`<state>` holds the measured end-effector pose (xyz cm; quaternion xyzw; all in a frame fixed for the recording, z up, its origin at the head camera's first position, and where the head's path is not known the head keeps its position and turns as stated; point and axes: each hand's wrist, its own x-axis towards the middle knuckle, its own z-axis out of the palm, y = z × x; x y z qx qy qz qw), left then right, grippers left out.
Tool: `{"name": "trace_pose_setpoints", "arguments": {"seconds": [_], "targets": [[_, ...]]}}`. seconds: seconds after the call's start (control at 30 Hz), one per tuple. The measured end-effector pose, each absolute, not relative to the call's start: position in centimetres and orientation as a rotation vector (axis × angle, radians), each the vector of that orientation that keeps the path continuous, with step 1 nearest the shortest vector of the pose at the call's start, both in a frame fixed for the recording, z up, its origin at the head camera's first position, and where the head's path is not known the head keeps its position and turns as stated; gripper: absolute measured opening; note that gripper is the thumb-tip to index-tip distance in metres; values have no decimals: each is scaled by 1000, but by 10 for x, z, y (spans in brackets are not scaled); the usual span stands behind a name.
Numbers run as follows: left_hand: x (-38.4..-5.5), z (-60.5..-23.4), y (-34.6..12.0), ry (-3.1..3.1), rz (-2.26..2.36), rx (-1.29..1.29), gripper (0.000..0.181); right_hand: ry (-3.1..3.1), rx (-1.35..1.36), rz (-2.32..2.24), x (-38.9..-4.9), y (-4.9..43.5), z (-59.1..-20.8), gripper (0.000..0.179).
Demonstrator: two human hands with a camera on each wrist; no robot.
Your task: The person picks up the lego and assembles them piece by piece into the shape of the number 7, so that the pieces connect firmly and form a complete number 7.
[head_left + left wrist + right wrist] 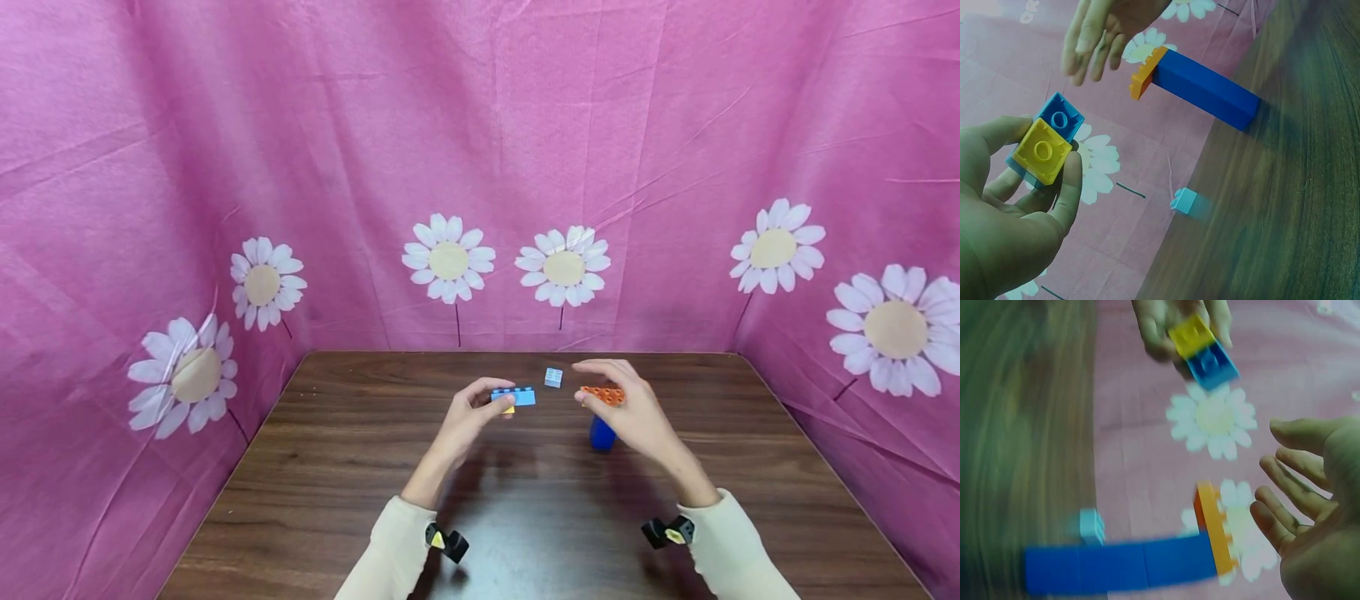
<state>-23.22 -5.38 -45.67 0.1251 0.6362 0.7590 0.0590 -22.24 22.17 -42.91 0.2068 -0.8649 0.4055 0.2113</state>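
Note:
Between thumb and fingers, my left hand [463, 423] pinches a light blue toy building brick [523, 397] joined to a yellow brick [1043, 152] beneath it. In the left wrist view their hollow undersides face the camera. Upright on the table stands a stack of dark blue bricks [1205, 89], topped by an orange studded brick [1147, 74] that juts out past one side. My right hand [636, 415] hovers beside the stack's top, fingers loosely extended and holding nothing. In the right wrist view a gap shows between its fingertips and the orange brick.
A small pale blue brick [553, 377] sits near the back of the brown wooden table [337, 467], beyond the two hands. Behind the table and along its sides hangs a pink cloth [495, 150] printed with white flowers.

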Motion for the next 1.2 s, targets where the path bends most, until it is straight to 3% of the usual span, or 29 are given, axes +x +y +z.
{"name": "trace_pose_setpoints", "arguments": {"seconds": [0.3, 0.63, 0.9, 1.2], "targets": [[-232, -460, -53, 1921, 2276, 375, 34, -2543, 472, 1170, -225, 265, -438, 44], [-232, -459, -53, 1909, 2278, 393, 31, -2735, 502, 1226, -231, 280, -460, 58], [-231, -461, -55, 1906, 2260, 389, 32, -2655, 438, 1269, -233, 278, -473, 40], [-229, -461, -59, 2018, 2184, 377, 30, -2605, 439, 1366, -236, 275, -477, 42]]}}
